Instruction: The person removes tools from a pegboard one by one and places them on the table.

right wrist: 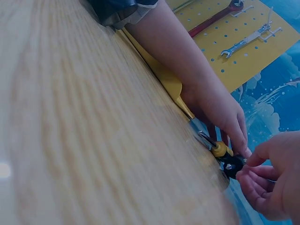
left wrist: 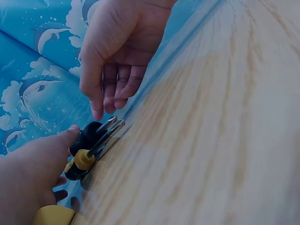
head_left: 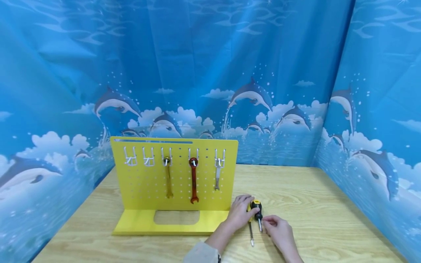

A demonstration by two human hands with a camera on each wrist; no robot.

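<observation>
Two screwdrivers lie side by side on the table, tips toward me: a slim yellow-and-black screwdriver [head_left: 251,232] and a stubbier black screwdriver [head_left: 256,207] with a yellow cap. My left hand [head_left: 239,213] holds them at the handles, its thumb across to the black one; its fingers partly hide the yellow handle. In the left wrist view the thumb presses the black handle and fingertips show behind the slim screwdriver [left wrist: 84,159]. Loosely bent, my right hand [head_left: 279,232] has its fingertips right beside the black screwdriver's shaft, thumb and forefinger close together.
Left of the hands stands a yellow pegboard [head_left: 148,197] with white hooks. A yellowish wrench [head_left: 169,180], a red wrench [head_left: 193,182] and a silver wrench [head_left: 217,177] hang on it. The wooden table [head_left: 312,193] meets a blue dolphin curtain [head_left: 279,65].
</observation>
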